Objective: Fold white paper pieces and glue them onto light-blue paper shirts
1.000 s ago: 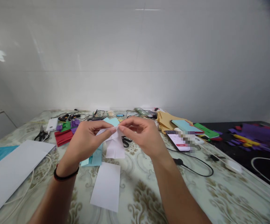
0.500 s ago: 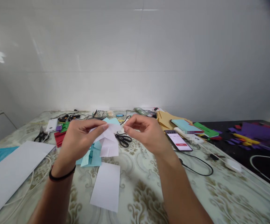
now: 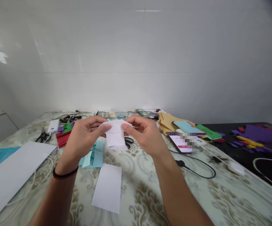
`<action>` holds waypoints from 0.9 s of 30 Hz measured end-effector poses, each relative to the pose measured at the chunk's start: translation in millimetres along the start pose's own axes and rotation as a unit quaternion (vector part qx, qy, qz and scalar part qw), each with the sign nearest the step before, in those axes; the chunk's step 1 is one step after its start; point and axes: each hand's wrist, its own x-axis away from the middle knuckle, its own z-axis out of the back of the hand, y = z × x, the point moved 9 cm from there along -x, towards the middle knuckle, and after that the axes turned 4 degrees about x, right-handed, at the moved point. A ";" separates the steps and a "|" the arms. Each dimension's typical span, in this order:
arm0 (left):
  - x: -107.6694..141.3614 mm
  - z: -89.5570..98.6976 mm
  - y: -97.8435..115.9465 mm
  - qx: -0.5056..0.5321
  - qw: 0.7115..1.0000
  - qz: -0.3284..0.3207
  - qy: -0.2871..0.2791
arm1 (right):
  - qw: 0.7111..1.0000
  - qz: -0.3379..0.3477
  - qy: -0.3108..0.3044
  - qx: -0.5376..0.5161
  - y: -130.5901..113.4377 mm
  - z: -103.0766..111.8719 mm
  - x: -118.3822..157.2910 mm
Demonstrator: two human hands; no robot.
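Observation:
A folded white paper hangs above the table between my two hands. My left hand pinches its upper left corner, thumb in front. On the other side my right hand grips the upper right corner in the same way. Light blue folded paper lies below my left hand. A plain white paper rectangle rests on the table nearer to me. Black scissor handles show partly behind the held paper.
At left lie a large white sheet, red paper strips and small black scissors. To the right are a phone, yellow envelopes, a white adapter and cables. Purple paper covers part of a black surface.
My right hand has moved left and taken hold of the white paper's right side. The paper is now spread between both hands, its hanging part turned to face me.

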 end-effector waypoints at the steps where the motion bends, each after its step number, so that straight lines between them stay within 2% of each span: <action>1: 0.2 1.6 0.6 -0.005 1.000 -0.001 0.005 | 1.000 0.000 -0.009 0.009 0.0 -1.0 -0.1; 6: 4.6 -12.1 5.8 -0.032 0.998 -0.006 -0.046 | 0.999 0.026 -0.028 0.029 -7.2 -6.0 1.4; 10: 4.6 -9.7 7.3 -0.004 1.000 -0.016 -0.021 | 0.999 0.029 0.004 0.035 -8.2 -0.6 1.5; 13: 3.5 -8.3 7.5 -0.008 0.999 -0.029 -0.018 | 0.998 0.039 -0.005 0.052 -11.1 -2.3 1.9; 16: 3.8 -10.8 9.6 -0.025 0.998 -0.044 -0.026 | 0.996 0.048 -0.029 0.070 -15.1 -8.9 2.9; 23: 7.4 -19.8 16.6 -0.016 0.995 -0.064 -0.070 | 0.993 0.070 -0.036 0.086 -25.4 -12.8 5.2; 27: 7.0 -22.7 20.5 -0.041 0.994 -0.072 -0.076 | 0.994 0.066 -0.046 0.077 -25.9 -14.7 6.0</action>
